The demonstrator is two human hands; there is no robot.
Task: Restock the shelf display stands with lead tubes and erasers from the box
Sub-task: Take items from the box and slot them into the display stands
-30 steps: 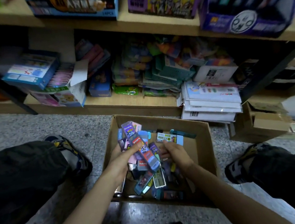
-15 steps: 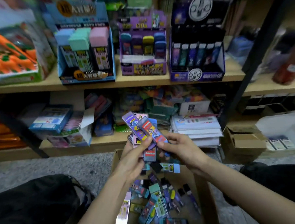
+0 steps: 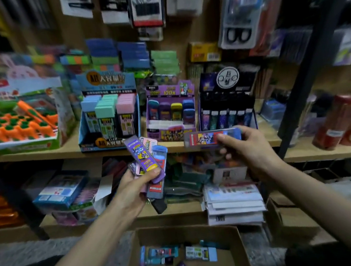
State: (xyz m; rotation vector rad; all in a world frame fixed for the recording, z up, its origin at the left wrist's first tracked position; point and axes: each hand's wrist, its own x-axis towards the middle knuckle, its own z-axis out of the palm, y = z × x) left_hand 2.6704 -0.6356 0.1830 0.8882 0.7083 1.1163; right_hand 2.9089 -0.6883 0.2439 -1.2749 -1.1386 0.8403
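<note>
Placing step in hand, I judge: the left hand [image 3: 132,187] grips a fan of lead tubes [image 3: 143,159] above the box [image 3: 239,248], and the right hand [image 3: 246,147] pinches one blue tube [image 3: 206,138] level at the shelf edge [image 3: 51,153] — it likely needs upending into a matching slot of the purple display stand [image 3: 171,115].

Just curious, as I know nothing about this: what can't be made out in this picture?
Head view only.
The bundle in the left hand: packs behind the purple pack are hidden, so the count is unclear.
The tube in the right hand: print blurred, one end covered by the hand.
The box: cut off by the bottom edge.
The upper-left shelf goods: motion-blurred.
</note>
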